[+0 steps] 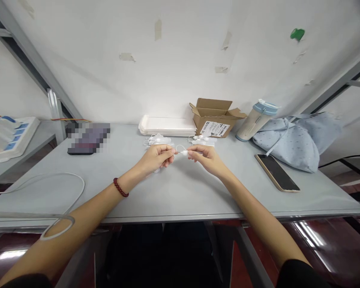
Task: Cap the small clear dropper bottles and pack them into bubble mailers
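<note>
My left hand [159, 157], below a wrist with a dark red bead bracelet [120, 187], is closed in a pinch above the grey table. A thin dark pin-like tip sticks out from its fingers toward the right. The rest of what it grips is hidden. My right hand [206, 157] pinches a small white part [185, 153] that meets this tip. A thin white cord [181, 146] loops between both hands. Just behind the hands lie a bundle of small white corded pieces [158, 139] on the left and a similar bundle [203, 139] on the right.
Behind the bundles are a stack of flat white trays [169, 126] and an open cardboard box [213, 120]. At right stand a tumbler [256, 121], a pale blue cloth bag [291, 140] and a phone [277, 173]. A pixelated object [89, 138] and a loose white cable [83, 182] lie left.
</note>
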`<state>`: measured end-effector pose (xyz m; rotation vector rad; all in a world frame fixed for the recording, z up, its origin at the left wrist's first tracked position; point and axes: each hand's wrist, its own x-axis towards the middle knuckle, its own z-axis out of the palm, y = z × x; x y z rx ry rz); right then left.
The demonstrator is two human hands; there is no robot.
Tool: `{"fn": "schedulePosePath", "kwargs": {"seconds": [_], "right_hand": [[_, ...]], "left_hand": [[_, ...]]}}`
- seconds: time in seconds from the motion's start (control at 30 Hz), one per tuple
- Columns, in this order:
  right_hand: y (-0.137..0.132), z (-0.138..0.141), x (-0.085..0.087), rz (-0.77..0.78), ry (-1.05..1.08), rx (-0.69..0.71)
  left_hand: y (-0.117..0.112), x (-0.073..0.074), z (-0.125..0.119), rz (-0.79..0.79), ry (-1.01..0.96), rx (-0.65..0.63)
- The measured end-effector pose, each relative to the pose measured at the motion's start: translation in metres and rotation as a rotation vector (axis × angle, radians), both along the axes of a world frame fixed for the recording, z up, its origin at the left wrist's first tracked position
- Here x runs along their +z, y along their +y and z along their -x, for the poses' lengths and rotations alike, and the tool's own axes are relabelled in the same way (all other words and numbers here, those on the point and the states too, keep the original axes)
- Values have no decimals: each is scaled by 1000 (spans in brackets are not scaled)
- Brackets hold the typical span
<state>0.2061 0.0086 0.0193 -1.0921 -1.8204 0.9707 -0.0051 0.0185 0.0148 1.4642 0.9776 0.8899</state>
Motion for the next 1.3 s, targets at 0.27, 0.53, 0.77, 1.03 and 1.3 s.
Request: {"fn": "schedulePosePath", "kwargs": {"seconds": [0.27,0.53,0.77,1.03,1.3], "right_hand": [[0,0,0,-14,-21,15],[-1,5,-10,50,-39,45],[-3,8,-13,91,-6,62],[-4,10,-16,79,-15,59],[-3,10,-17,50,-18,54]], "left_hand": [[-4,3,-3,-74,71,29],[-11,-1,-8,-210,173,123],[-11,-4,-9,-171,170,106],[-13,-8,-9,-163,195,99],[-10,-5,-5,-157,211,70]]}}
